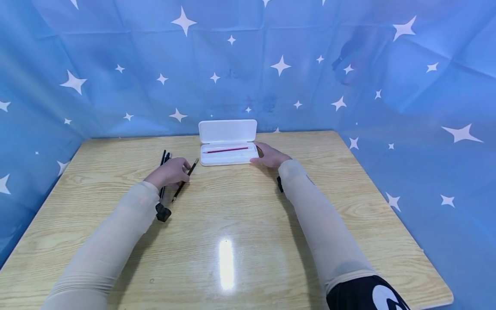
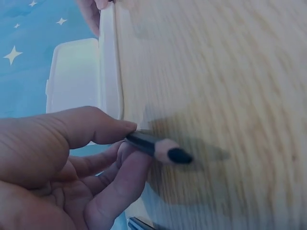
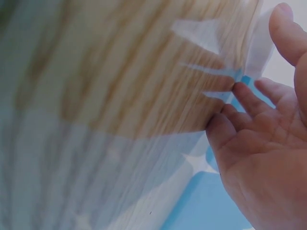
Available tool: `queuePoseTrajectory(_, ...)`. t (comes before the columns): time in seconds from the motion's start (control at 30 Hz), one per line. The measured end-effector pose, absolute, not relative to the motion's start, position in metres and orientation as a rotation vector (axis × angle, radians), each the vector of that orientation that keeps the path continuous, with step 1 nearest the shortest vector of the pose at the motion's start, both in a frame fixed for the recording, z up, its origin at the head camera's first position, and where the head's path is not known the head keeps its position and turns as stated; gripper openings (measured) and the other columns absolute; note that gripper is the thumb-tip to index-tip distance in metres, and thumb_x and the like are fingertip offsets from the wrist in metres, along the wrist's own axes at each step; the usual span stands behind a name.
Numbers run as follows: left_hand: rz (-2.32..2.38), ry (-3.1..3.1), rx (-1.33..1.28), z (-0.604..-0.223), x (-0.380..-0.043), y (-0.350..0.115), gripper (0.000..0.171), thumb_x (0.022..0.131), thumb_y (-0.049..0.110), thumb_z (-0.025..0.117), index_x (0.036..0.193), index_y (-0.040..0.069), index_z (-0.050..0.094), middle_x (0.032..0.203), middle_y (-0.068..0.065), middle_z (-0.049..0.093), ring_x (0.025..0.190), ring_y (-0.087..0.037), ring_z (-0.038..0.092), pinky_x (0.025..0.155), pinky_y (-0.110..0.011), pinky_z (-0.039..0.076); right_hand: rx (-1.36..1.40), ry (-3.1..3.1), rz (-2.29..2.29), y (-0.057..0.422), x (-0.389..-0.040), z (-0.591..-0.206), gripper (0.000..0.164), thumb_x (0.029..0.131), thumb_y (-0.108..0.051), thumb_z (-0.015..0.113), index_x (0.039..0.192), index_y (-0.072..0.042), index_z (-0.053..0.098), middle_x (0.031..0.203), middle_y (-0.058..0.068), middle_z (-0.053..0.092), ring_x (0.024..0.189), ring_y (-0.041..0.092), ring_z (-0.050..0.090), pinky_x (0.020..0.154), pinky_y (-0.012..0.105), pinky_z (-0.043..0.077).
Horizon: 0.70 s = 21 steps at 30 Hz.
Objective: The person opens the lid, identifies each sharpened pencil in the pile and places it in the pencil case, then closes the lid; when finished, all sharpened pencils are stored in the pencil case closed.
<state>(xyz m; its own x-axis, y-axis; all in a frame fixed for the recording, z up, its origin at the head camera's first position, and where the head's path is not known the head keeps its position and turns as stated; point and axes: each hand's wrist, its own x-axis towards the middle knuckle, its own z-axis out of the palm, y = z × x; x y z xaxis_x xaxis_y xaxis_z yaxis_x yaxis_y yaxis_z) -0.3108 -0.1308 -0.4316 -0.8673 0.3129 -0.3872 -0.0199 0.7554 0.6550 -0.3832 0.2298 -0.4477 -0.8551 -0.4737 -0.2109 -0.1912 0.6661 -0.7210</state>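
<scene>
My left hand (image 1: 170,172) pinches a black pencil (image 2: 143,142) between thumb and fingers, its dark tip pointing toward the near side of the table. Beneath and beside that hand lie dark pens or pencils (image 1: 163,157), partly covered by it. An open white pencil case (image 1: 227,131) stands at the table's back edge with its lid raised. One red pencil (image 1: 228,150) lies inside the case. At the case's right end, my right hand (image 1: 272,156) holds the tray, thumb at the front corner and fingers toward the back; other fingertips reach down to the table.
The light wooden table (image 1: 248,215) ends just behind the case. A blue cloth (image 1: 232,77) with white stars hangs along the back and both sides. Light glares off the tabletop near the front middle.
</scene>
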Motion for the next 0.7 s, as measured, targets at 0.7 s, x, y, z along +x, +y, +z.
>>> queuePoseTrajectory(0.7, 1.128, 2.57, 0.198, -0.411, -0.316, -0.142, 0.052, 0.098, 0.004, 0.059, 0.145, -0.004, 0.039, 0.121, -0.021, 0.049, 0.095, -0.031, 0.056, 0.076, -0.046, 0.06, -0.55, 2.507, -0.997, 0.229, -0.384, -0.448, 0.069, 0.104, -0.023, 0.059, 0.162, -0.015, 0.023, 0.165, 0.01, 0.026, 0.154, 0.03, 0.017, 0.123, 0.052, 0.016)
